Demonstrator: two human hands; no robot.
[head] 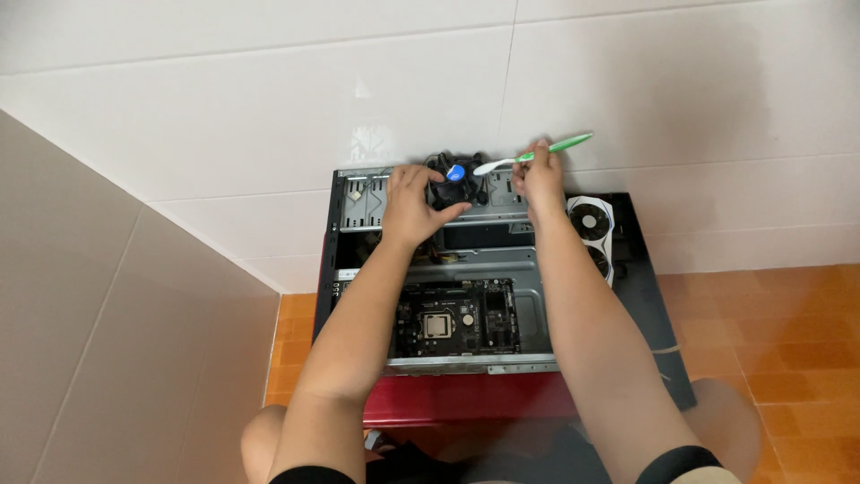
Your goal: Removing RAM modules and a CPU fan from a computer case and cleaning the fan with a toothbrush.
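View from above of a person seated on an orange tiled floor [788, 332], both bare arms reaching forward into an open computer case [466, 269] that lies on its side against a white tiled wall [269, 108]; the left hand [410, 204] is closed around a small black cooler fan [455, 179] with a blue centre, holding it up over the far end of the case, apparently to steady it; the right hand [540, 179] pinches a green and white toothbrush [528, 157] near the middle of its handle, with the white head pointing at the fan and just beside it, seemingly angled to reach the blades; below the arms a motherboard [457, 318] sits flat in the case, its processor uncovered; a white graphics card [593, 229] with two fans rests on a black panel [654, 305] to the right of the case, out of the way of the hands.
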